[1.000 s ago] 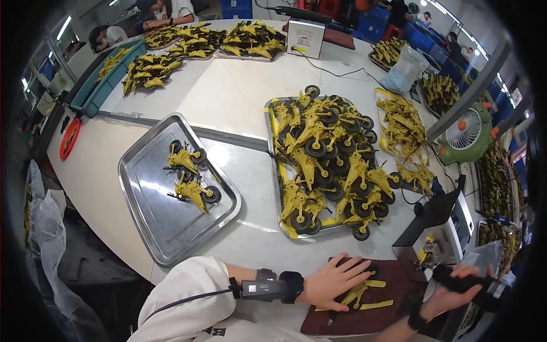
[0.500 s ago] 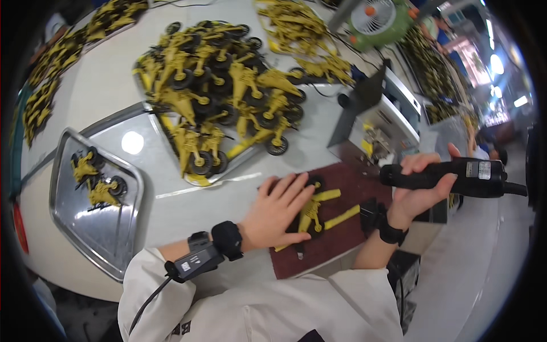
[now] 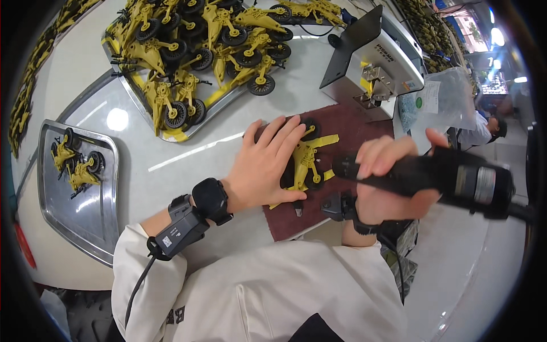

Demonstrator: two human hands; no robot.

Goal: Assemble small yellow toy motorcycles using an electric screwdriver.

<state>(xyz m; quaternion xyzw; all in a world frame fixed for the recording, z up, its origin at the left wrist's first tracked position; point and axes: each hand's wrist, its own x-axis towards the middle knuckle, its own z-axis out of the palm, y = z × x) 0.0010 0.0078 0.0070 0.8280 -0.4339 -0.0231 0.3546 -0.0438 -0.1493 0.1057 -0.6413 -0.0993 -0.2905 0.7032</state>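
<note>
A yellow toy motorcycle (image 3: 306, 158) with black wheels lies on its side on a brown cloth mat (image 3: 285, 222). My left hand (image 3: 265, 162) rests on its left side, fingers stretched out and spread, the thumb pointing along its near end. Wrapped in the fingers of my right hand (image 3: 390, 196) is a black electric screwdriver (image 3: 450, 178), held level. Its nose end points left, just right of the motorcycle; no contact shows. Some motion blur covers this hand and the tool. Yellow strips (image 3: 326, 140) stick out beside the motorcycle.
Beyond the mat stands a screw feeder box (image 3: 393, 68) with a metal mechanism. A yellow-edged tray (image 3: 219, 101) is heaped with toy motorcycles. At left, a metal tray (image 3: 115, 188) holds two more. A clear plastic bag (image 3: 450, 102) lies right of the box; a cable trails from the screwdriver.
My right hand has brought the screwdriver leftward, closer to the motorcycle. My left hand stays on the motorcycle. The whole view has shifted, so the table things appear higher.
</note>
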